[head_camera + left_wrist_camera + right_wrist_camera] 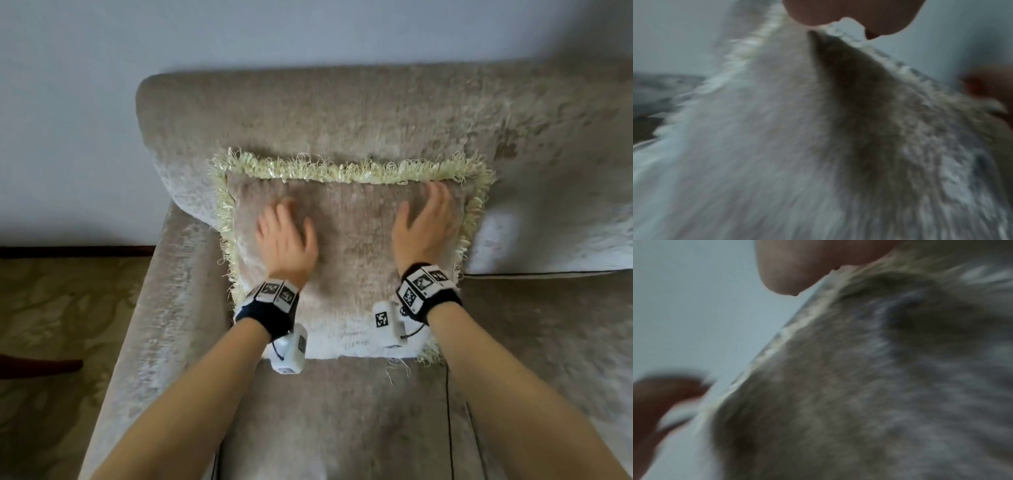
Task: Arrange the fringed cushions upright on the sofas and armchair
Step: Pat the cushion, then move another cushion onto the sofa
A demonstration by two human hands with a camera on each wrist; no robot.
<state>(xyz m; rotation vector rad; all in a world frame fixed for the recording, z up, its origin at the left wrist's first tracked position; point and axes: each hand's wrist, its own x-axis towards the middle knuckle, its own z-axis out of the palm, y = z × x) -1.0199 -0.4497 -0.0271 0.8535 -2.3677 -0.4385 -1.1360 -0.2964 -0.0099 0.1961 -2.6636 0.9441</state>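
Observation:
A beige velvet cushion (352, 250) with a pale yellow fringe leans upright against the backrest of a beige sofa (342, 116), in its left corner. My left hand (286, 236) lies flat on the cushion's left half, fingers spread. On its right half my right hand (424, 222) rests the same way, fingertips near the top fringe. Both wrist views are blurred: each shows the cushion's plush face (777, 146) (859, 386) close up with its fringe edge against the wall. Neither hand curls round anything.
The sofa's left armrest (150, 325) runs beside the cushion. A second seat back cushion (555, 219) lies to the right. A patterned carpet (61, 308) covers the floor at the left, below a pale wall (68, 102).

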